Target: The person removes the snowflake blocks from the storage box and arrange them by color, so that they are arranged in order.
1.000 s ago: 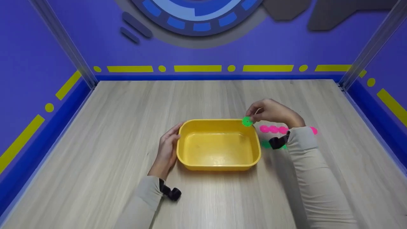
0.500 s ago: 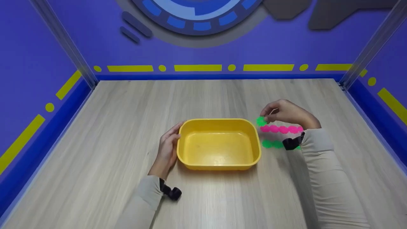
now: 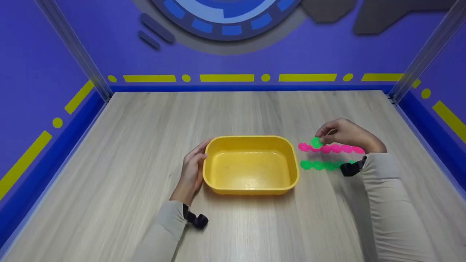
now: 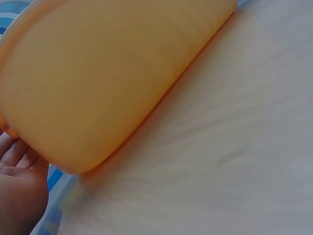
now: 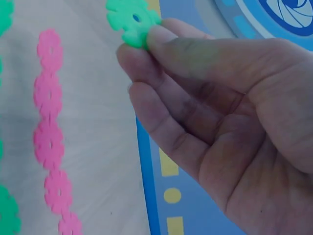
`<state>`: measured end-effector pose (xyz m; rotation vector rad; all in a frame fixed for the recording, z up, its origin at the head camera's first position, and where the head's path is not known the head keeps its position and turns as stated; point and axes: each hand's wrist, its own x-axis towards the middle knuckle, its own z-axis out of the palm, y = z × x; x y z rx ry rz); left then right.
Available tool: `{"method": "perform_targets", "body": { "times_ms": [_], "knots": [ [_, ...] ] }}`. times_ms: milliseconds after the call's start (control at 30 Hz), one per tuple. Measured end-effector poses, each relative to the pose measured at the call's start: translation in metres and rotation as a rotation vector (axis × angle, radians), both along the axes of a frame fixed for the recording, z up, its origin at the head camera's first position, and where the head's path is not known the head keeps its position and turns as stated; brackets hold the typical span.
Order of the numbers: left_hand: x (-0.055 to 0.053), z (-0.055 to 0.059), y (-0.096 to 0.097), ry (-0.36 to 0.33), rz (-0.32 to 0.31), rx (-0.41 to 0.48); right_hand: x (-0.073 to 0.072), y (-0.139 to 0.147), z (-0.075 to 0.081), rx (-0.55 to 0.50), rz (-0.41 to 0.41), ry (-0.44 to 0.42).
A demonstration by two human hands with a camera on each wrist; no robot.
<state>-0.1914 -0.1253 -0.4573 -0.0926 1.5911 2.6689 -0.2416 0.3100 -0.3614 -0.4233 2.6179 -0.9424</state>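
My right hand (image 3: 346, 134) pinches a small green notched snowflake disc (image 3: 316, 142) between thumb and fingertips, above a pink row. In the right wrist view the notches and centre slot of the green snowflake disc (image 5: 133, 19) show clearly. Below it on the table lies a row of pink snowflake discs (image 3: 336, 148), joined end to end. Nearer me runs a row of green snowflake discs (image 3: 320, 165), its right end partly behind the wrist camera. My left hand (image 3: 191, 167) rests along the left outer wall of a yellow basin (image 3: 251, 191), thumb at its rim.
The wood-grain table (image 3: 145, 120) stretches around the basin. Blue-purple panels (image 3: 233, 65) with yellow dashes stand behind it and on both sides. Black wrist cameras (image 3: 198, 221) stick out from both sleeves.
My right hand has carried the green snowflake disc from the basin's back right corner rightward over the pink row, uncovering more of the green row. The left hand and basin stay put.
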Motion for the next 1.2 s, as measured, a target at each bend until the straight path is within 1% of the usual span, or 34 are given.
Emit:
{"method": "perform_targets", "body": {
  "times_ms": [100,200,333,500,667,800,967,1200],
  "knots": [
    [0.0,0.0,0.0,-0.014,0.001,0.003,0.003,0.008,0.0,0.007,-0.011,0.006],
    [0.0,0.0,0.0,-0.002,-0.003,0.006,0.005,0.016,0.0,0.014,-0.025,-0.001],
    [0.001,0.001,0.0,0.012,-0.001,0.01,0.007,0.026,-0.004,0.02,-0.033,-0.011],
    [0.0,0.001,0.0,0.003,-0.001,0.014,0.01,0.04,-0.009,0.037,-0.062,-0.017],
    [0.0,0.001,0.001,-0.003,-0.003,0.03,0.014,0.054,-0.013,0.061,-0.074,-0.007],
    [0.0,0.001,0.0,-0.002,-0.004,0.018,0.018,0.065,-0.018,0.075,-0.085,0.005],
    [-0.001,0.001,0.001,-0.005,0.005,0.008,0.021,0.077,-0.023,0.061,-0.094,0.0],
    [0.0,0.001,0.0,0.005,-0.01,0.016,0.024,0.089,-0.026,0.086,-0.112,-0.002]
  ]
}}
